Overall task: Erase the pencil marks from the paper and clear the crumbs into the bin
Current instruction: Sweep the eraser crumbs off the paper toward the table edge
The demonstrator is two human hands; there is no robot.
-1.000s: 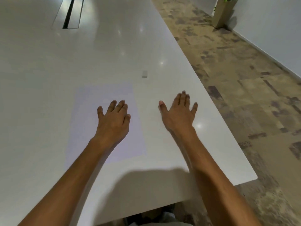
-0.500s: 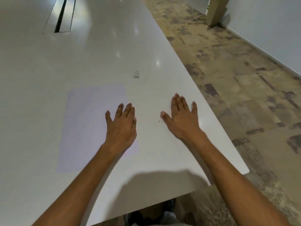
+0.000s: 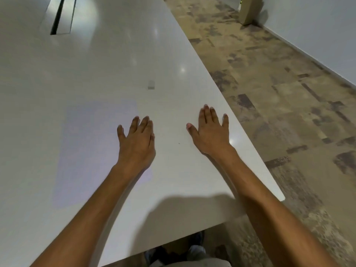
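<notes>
A pale lilac sheet of paper (image 3: 92, 151) lies flat on the white table (image 3: 96, 74); I can make out no pencil marks on it. My left hand (image 3: 137, 140) rests palm down on the paper's right edge, fingers spread, holding nothing. My right hand (image 3: 211, 132) lies flat on the bare table to the right of the paper, close to the table's right edge, also empty. A small white eraser (image 3: 151, 84) sits on the table beyond the paper's far right corner. One tiny dark crumb (image 3: 179, 143) lies between my hands. No bin is clearly in view.
A dark cable slot (image 3: 58, 16) is set into the table at the far left. The table's right edge runs diagonally, with patterned brown carpet (image 3: 279, 112) beyond it. A tan planter box (image 3: 248, 10) stands against the white wall at the top right.
Both hands have slid to the right across the table: the left from the middle of the paper to its right edge, the right nearer the table's edge. The view has turned slightly.
</notes>
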